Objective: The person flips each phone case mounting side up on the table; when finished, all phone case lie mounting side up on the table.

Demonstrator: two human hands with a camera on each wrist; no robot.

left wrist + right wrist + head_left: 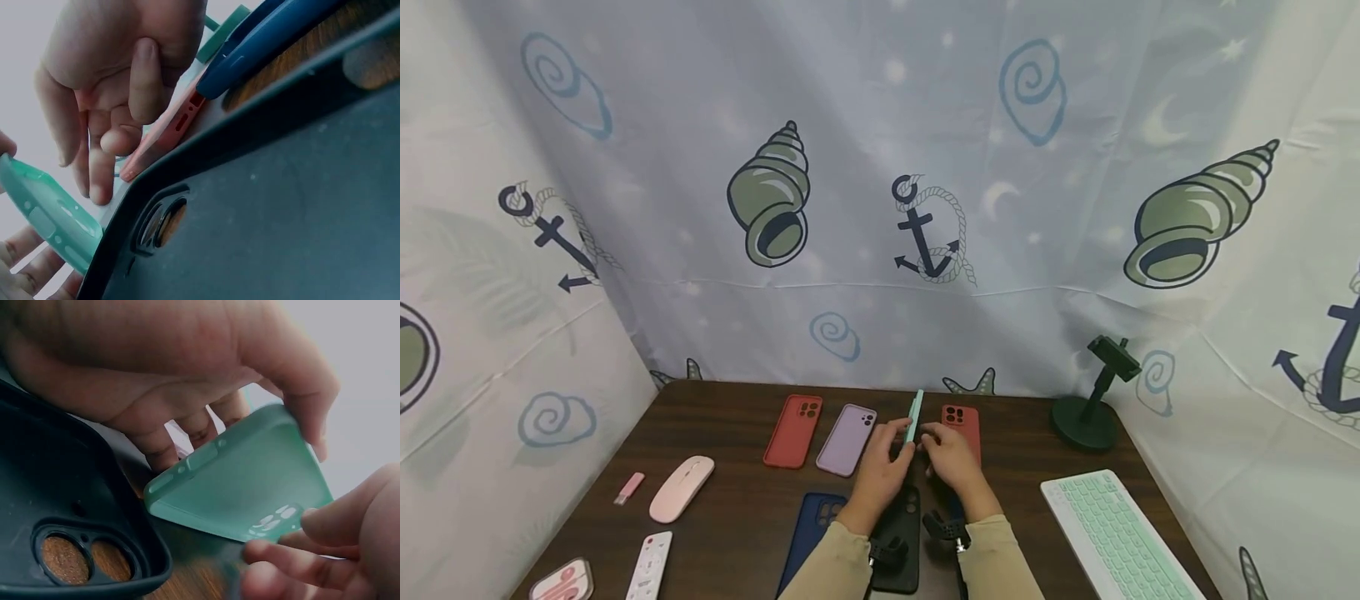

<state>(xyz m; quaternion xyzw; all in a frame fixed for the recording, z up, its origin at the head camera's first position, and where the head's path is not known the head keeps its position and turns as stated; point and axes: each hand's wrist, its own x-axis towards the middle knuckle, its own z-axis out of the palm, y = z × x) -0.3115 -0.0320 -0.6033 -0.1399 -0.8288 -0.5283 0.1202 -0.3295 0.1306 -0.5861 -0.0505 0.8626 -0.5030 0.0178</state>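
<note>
A mint-green phone case (914, 415) stands on edge above the table. My left hand (883, 467) grips it, thumb along one edge and fingers against its back; in the right wrist view the hollow inside and camera cutouts of the case (250, 475) show. My right hand (955, 458) is just right of it with fingers loosely bent, and in the left wrist view this hand (125, 69) has nothing between its fingers. Its fingertips (265, 553) overlap the case's lower corner in the right wrist view. A black phone case (898, 533) lies below the hands.
Around the hands lie a red case (792, 432), a lilac case (846, 440), another red case (970, 423) and a navy case (808, 525). A mouse (682, 490), pink USB stick (629, 488) and white remote (650, 567) are left; a keyboard (1116, 533) and dark-green stand (1084, 421) right.
</note>
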